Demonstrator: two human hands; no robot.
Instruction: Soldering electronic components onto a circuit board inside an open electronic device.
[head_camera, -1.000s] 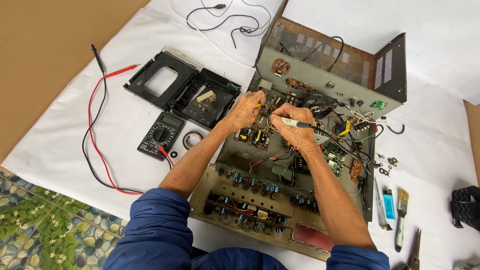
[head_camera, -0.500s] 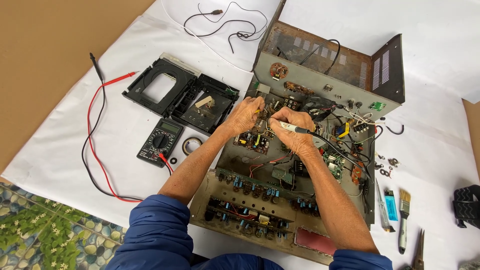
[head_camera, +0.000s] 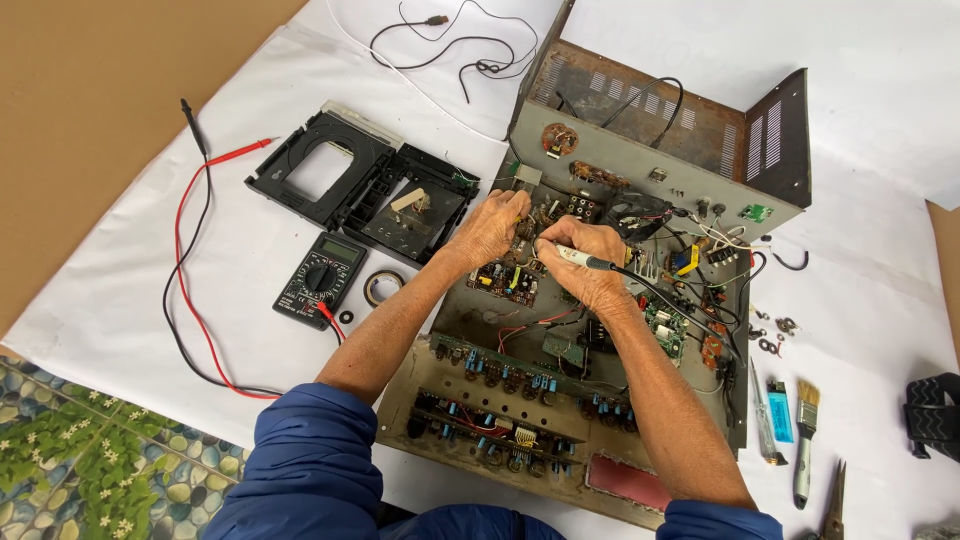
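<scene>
Both forearms reached forward from rolled-up blue sleeves, converging over the open grey metal amplifier chassis (head_camera: 600, 330) that lay on the white sheet (head_camera: 130, 250).

The right hand (head_camera: 585, 265) was bent at the wrist, palm down, its fingers curled tight around the white-handled soldering iron (head_camera: 580, 260), which lay across the knuckles with its black cable trailing away to the right of the fingers. The iron's tip pointed left toward the other hand, and whether it touched anything could not be made out.

The left hand (head_camera: 492, 228) hovered palm down just beside the right, its fingers bunched together and pinched at something small among the components; what they gripped was too small to tell. Just below the fingertips of both hands sat the small brown circuit board with coloured parts (head_camera: 505, 280), inside the chassis.

Left of the left forearm, well away from the fingers, lay the black digital multimeter (head_camera: 320, 280) with its red and black test leads (head_camera: 185, 250) looping across the sheet, and a black plastic disc tray frame (head_camera: 360, 185) beyond it. Far right of the right arm rested a blue lighter (head_camera: 779, 410) and a small paintbrush (head_camera: 805, 440).
</scene>
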